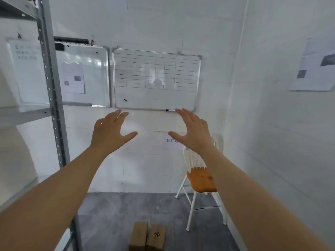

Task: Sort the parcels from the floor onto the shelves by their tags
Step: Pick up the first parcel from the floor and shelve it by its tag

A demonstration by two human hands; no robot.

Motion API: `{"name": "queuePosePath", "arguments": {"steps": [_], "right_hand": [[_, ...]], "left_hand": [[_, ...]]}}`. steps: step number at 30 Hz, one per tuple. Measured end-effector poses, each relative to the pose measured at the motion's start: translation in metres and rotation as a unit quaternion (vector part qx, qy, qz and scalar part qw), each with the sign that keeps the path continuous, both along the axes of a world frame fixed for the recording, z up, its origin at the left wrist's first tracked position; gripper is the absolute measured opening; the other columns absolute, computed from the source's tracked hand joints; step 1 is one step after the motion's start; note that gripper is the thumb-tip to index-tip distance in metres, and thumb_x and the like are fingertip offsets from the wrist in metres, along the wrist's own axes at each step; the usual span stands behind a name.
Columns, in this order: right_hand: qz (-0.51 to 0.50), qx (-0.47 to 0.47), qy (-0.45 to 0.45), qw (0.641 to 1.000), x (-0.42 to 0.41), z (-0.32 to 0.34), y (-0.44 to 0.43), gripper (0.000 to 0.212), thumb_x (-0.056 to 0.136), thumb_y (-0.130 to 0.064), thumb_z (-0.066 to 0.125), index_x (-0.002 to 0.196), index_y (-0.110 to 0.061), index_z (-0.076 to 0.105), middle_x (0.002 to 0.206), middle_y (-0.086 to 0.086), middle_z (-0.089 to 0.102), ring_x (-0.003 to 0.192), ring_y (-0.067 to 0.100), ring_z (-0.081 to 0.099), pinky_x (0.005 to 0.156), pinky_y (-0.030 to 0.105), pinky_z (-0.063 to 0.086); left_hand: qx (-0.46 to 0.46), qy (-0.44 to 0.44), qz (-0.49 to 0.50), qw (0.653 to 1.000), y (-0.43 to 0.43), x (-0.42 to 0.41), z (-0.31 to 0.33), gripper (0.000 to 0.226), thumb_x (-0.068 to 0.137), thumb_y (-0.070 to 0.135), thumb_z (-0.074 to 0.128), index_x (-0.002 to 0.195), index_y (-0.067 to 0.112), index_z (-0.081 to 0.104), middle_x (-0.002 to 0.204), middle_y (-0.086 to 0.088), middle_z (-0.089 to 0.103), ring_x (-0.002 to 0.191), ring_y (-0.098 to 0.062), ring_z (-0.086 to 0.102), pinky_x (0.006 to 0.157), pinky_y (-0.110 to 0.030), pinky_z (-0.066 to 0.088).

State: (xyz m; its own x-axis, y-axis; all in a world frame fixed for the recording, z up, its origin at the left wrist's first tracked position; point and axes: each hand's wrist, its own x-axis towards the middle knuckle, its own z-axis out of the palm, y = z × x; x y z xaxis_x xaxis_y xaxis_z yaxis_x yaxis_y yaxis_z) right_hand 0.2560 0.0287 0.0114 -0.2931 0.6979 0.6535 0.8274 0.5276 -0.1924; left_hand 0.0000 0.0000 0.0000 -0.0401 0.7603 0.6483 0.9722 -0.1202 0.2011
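Two empty hands, left [110, 131] and right [193, 132], spread wide; seemingly two parcels [147, 236] below.

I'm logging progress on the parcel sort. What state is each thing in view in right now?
left hand: open, empty, raised
right hand: open, empty, raised
two cardboard parcels: on the floor, side by side, closed
shelf rack: visible shelves bare
chair: upright, seat empty
marker: lying on the gridded whiteboard tray

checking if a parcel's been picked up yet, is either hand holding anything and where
Nothing is held. The left hand and right hand are both raised, open and empty; the two parcels lie on the floor.
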Motion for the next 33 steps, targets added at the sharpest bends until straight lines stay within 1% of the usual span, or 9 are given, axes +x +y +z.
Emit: {"name": "queuePosePath", "arguments": {"steps": [4, 9, 13, 20, 24, 27, 30, 33], "right_hand": [[-0.013, 0.005, -0.010, 1.000, -0.025, -0.003, 0.044, 0.076, 0.083, -0.053, 0.059, 0.147, -0.032, 0.024, 0.157, -0.004, 0.025, 0.145, 0.015, 0.022, 0.114, 0.040, 0.015], [-0.023, 0.006, 0.003, 1.000, -0.061, -0.004, 0.108, 0.076, 0.083, -0.054, 0.058, 0.147, -0.032, 0.025, 0.157, -0.004, 0.026, 0.145, 0.014, 0.021, 0.115, 0.040, 0.015], [-0.030, -0.009, 0.006, 1.000, -0.086, -0.019, 0.153, 0.076, 0.083, -0.054, 0.058, 0.148, -0.031, 0.025, 0.157, -0.004, 0.026, 0.144, 0.014, 0.022, 0.115, 0.041, 0.015], [-0.041, -0.050, 0.001, 0.998, -0.111, -0.054, 0.222, 0.075, 0.084, -0.054, 0.057, 0.147, -0.031, 0.025, 0.157, -0.003, 0.026, 0.144, 0.016, 0.024, 0.116, 0.043, 0.018], [-0.037, -0.068, 0.015, 0.997, -0.123, -0.077, 0.267, 0.074, 0.085, -0.056, 0.055, 0.147, -0.031, 0.025, 0.157, -0.003, 0.027, 0.145, 0.016, 0.023, 0.115, 0.042, 0.018], [-0.030, -0.088, 0.021, 0.995, -0.128, -0.099, 0.305, 0.076, 0.083, -0.057, 0.057, 0.147, -0.031, 0.026, 0.157, -0.003, 0.028, 0.144, 0.015, 0.023, 0.116, 0.043, 0.016], [-0.027, -0.104, 0.018, 0.994, -0.128, -0.122, 0.353, 0.078, 0.081, -0.058, 0.059, 0.147, -0.031, 0.026, 0.156, -0.003, 0.028, 0.144, 0.015, 0.024, 0.116, 0.043, 0.016], [-0.027, -0.124, 0.023, 0.992, -0.125, -0.155, 0.407, 0.078, 0.081, -0.059, 0.058, 0.147, -0.031, 0.026, 0.157, -0.004, 0.027, 0.145, 0.015, 0.022, 0.116, 0.043, 0.016]], "left_hand": [[-0.005, 0.009, 0.004, 1.000, 0.049, -0.023, 0.000, 0.071, 0.083, 0.052, 0.055, 0.143, 0.022, 0.033, 0.156, -0.003, 0.025, 0.143, -0.021, 0.022, 0.112, -0.043, 0.019], [-0.015, 0.018, -0.010, 1.000, 0.120, -0.061, -0.001, 0.071, 0.084, 0.053, 0.054, 0.144, 0.022, 0.032, 0.156, -0.004, 0.026, 0.142, -0.021, 0.025, 0.112, -0.042, 0.020], [-0.029, -0.008, -0.016, 0.999, 0.171, -0.086, -0.012, 0.069, 0.085, 0.052, 0.052, 0.143, 0.021, 0.032, 0.155, -0.005, 0.027, 0.142, -0.021, 0.025, 0.111, -0.043, 0.021], [-0.070, -0.054, -0.027, 0.996, 0.242, -0.107, -0.052, 0.069, 0.084, 0.051, 0.053, 0.143, 0.021, 0.033, 0.155, -0.003, 0.026, 0.142, -0.019, 0.025, 0.111, -0.043, 0.021], [-0.082, -0.046, -0.028, 0.995, 0.286, -0.114, -0.075, 0.069, 0.084, 0.051, 0.054, 0.143, 0.020, 0.033, 0.157, -0.003, 0.023, 0.141, -0.021, 0.027, 0.110, -0.042, 0.023], [-0.106, -0.038, -0.029, 0.993, 0.324, -0.117, -0.097, 0.070, 0.084, 0.051, 0.053, 0.143, 0.021, 0.032, 0.157, -0.002, 0.022, 0.142, -0.021, 0.025, 0.110, -0.042, 0.022], [-0.130, -0.037, -0.024, 0.991, 0.370, -0.118, -0.121, 0.070, 0.084, 0.052, 0.053, 0.144, 0.022, 0.031, 0.157, -0.002, 0.022, 0.143, -0.020, 0.024, 0.111, -0.042, 0.021], [-0.140, -0.042, -0.019, 0.989, 0.423, -0.117, -0.154, 0.070, 0.084, 0.052, 0.053, 0.143, 0.021, 0.032, 0.156, -0.003, 0.024, 0.142, -0.021, 0.025, 0.110, -0.043, 0.022]]}}
